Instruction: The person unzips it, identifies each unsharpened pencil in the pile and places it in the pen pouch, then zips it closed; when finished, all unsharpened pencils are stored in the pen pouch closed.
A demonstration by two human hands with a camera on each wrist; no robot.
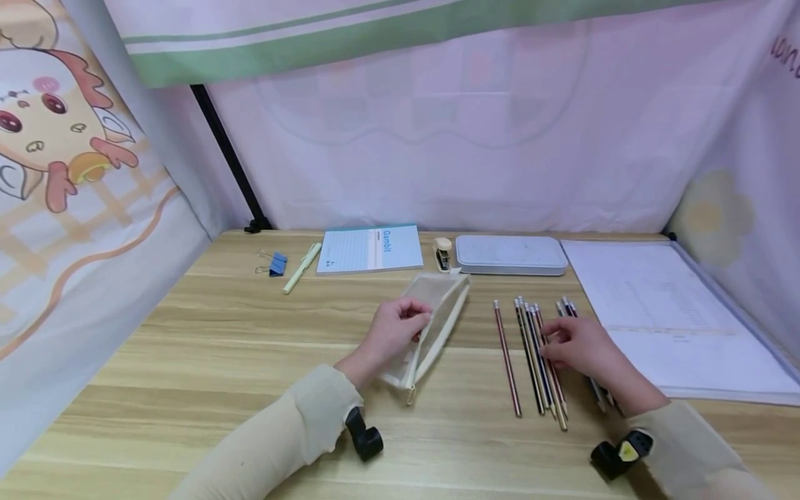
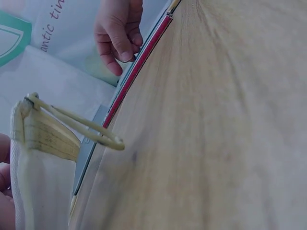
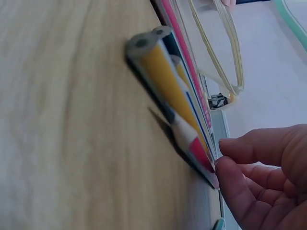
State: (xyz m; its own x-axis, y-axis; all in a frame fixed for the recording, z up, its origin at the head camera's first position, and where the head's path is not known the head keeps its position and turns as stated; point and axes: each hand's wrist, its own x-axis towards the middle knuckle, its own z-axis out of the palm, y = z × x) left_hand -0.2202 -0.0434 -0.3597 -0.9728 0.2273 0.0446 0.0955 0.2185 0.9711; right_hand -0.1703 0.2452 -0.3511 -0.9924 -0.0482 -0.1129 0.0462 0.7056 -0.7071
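Observation:
A cream mesh pencil pouch (image 1: 437, 323) lies on the wooden table (image 1: 237, 347) with its mouth toward me. My left hand (image 1: 409, 323) grips its near-left edge with curled fingers. To its right lie several pencils (image 1: 536, 361) side by side, with one red-striped pencil (image 1: 506, 357) apart on the left. My right hand (image 1: 553, 347) rests on the bunch, thumb and fingertips pinching a pencil. The right wrist view shows the pencils (image 3: 168, 81) end-on, with my fingertips (image 3: 240, 163) at their side. In the left wrist view, the pouch (image 2: 38, 158) is at lower left and my right hand (image 2: 117, 33) at the pencils (image 2: 139, 67).
Along the back edge lie a blue binder clip (image 1: 275, 264), a pale green pen (image 1: 303, 267), a blue notebook (image 1: 370, 248), a small stapler (image 1: 443, 253) and a grey case (image 1: 511, 253). A clear folder with a paper (image 1: 669, 312) covers the right side. Fabric walls enclose the table.

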